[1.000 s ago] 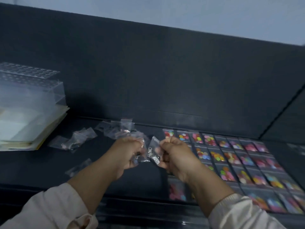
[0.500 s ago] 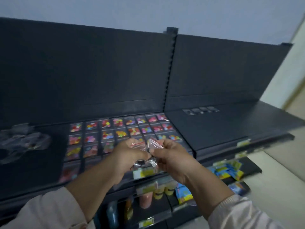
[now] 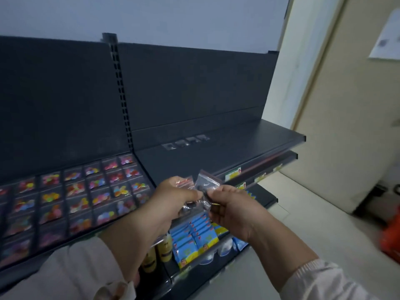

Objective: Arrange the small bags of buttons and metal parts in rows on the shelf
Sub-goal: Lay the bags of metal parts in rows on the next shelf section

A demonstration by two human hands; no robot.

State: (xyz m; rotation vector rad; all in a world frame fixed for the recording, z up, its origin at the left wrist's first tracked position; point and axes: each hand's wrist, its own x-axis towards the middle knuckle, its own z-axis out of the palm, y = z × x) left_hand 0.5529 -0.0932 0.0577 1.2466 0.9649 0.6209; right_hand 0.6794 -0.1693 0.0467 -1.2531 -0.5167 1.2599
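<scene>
My left hand (image 3: pixel 173 198) grips a bunch of small clear bags of metal parts (image 3: pixel 186 184) in front of the dark shelf. My right hand (image 3: pixel 229 204) pinches one clear bag with a red zip strip (image 3: pixel 207 181) right beside it. Rows of small bags of coloured buttons (image 3: pixel 86 191) lie flat on the left shelf section. Several clear bags of metal parts (image 3: pixel 186 143) lie in a short row at the back of the right shelf section (image 3: pixel 249 144).
A perforated upright post (image 3: pixel 121 94) divides the two shelf sections. Lower shelves hold blue packets (image 3: pixel 195 239) and yellow bottles (image 3: pixel 164 247). A cream wall and door stand to the right, with an orange object (image 3: pixel 391 237) on the floor.
My view has swung to the right along the shelf, from the loose bags at the left to the right section. Both hands have kept their bags and stayed close together.
</scene>
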